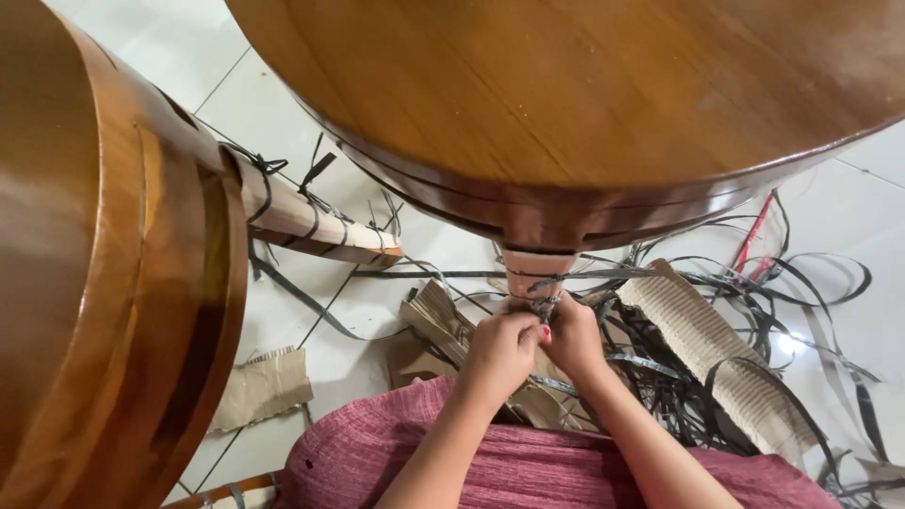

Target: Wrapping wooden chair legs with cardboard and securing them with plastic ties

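Looking down through the head camera, you have your left hand [497, 353] and right hand [572, 337] pressed together, fingers pinched shut on the dark grey plastic strapping band [544, 303] wound round the pale cardboard-wrapped table leg [535, 273] under the round glossy brown wooden tabletop [603, 85]. You seem to be working at the band's knot; freeing it likely calls for a firm, careful pull. Loose black strapping [811, 283] and a corrugated cardboard strip [716, 349] litter the white tiled floor [236, 104].

Bare forearms without sleeves; a dusty-pink ribbed knit garment [528, 462] covers the lap; left hand [498, 353] shows a red-painted thumbnail.
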